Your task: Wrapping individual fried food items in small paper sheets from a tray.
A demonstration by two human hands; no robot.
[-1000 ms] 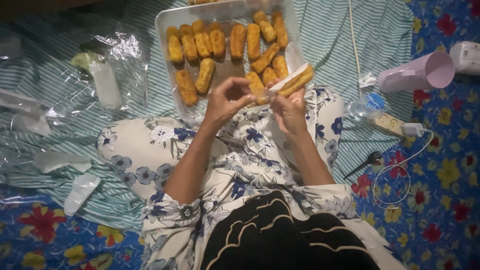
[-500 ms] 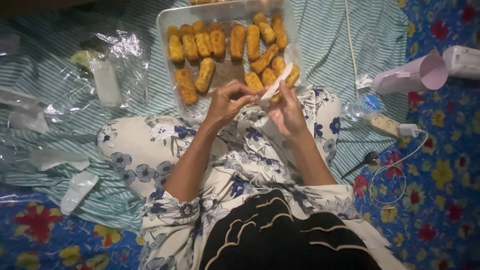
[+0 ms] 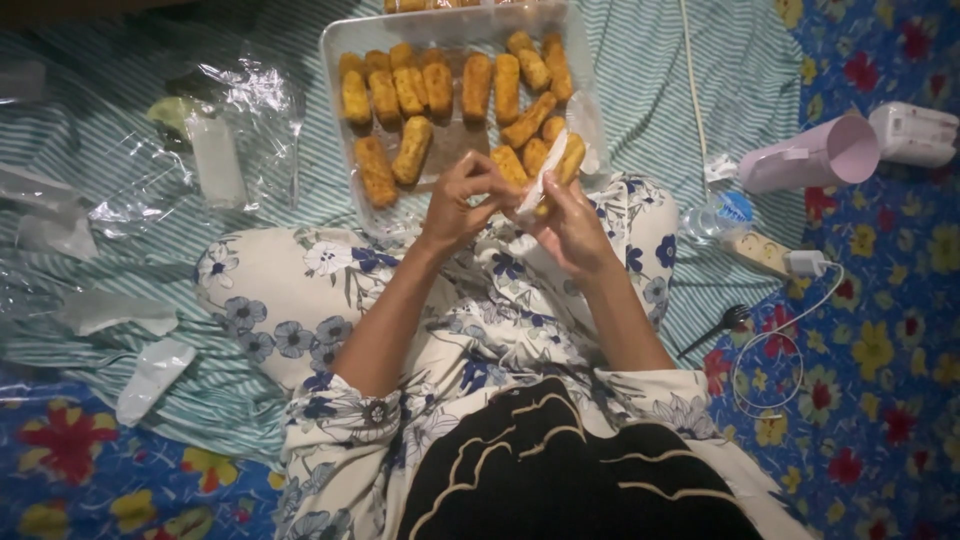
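Item: fried roll in white wrapper, gripped by right hand; left hand pinches the wrapper. Wrapping partway; tray rolls unwrapped.

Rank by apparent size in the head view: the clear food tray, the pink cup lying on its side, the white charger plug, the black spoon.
Largest to smallest:
1. clear food tray
2. pink cup
3. black spoon
4. white charger plug
The spoon is long but thin, so its place against the plug is unsure.

One tray, about fifteen fried sticks, two hands.
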